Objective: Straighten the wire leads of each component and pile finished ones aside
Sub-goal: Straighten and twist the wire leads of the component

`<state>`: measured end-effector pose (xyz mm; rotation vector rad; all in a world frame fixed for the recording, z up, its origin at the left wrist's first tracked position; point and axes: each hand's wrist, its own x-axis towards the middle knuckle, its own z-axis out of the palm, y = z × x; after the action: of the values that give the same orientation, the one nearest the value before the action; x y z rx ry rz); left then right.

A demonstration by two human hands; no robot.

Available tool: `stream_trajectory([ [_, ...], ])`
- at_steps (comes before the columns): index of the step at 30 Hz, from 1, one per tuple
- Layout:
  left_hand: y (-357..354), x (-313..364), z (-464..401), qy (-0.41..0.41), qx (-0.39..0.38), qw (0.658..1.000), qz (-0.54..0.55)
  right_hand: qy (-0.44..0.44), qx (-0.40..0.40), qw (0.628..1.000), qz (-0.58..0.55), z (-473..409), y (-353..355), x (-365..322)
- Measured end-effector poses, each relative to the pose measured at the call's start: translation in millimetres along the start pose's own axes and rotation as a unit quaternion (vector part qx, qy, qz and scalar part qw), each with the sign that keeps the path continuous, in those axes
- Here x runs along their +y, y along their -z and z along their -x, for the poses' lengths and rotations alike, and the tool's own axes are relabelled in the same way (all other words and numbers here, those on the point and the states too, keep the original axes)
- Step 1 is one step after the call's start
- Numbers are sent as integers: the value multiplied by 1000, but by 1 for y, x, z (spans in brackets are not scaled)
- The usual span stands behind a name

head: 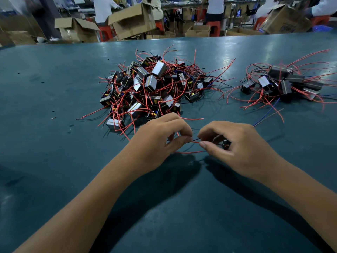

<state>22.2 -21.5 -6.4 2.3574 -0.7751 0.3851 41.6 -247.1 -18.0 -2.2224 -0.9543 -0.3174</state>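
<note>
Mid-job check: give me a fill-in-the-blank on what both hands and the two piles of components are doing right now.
1. The left hand and right hand pinch a thin ____ wire lead between them.
2. The small dark component is held in the ____ hand.
3. The larger pile of black-and-silver components lies to the ____ of the smaller pile.
4. Both piles rest on a ____ tabletop.

Missing words: red; right; left; teal

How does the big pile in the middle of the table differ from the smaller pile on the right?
The middle pile holds far more components than the right pile. It is heaped higher, while the right pile lies flatter. The right pile's leads fan out longer and straighter. Both are dark boxy parts with mostly red leads.
</note>
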Motion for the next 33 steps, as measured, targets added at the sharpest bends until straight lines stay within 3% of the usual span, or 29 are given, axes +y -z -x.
stream_trajectory([
  [9,-3,-3,0,-30,-17,999,30,-11,-5,1000,-25,1,-8,-1],
  [22,3,-7,-1,-79,-8,989,-123,-32,10,996,-80,1,-7,-2],
  [33,-1,3,-1,-87,-7,992,-90,-41,14,990,-135,0,-9,-8],
])
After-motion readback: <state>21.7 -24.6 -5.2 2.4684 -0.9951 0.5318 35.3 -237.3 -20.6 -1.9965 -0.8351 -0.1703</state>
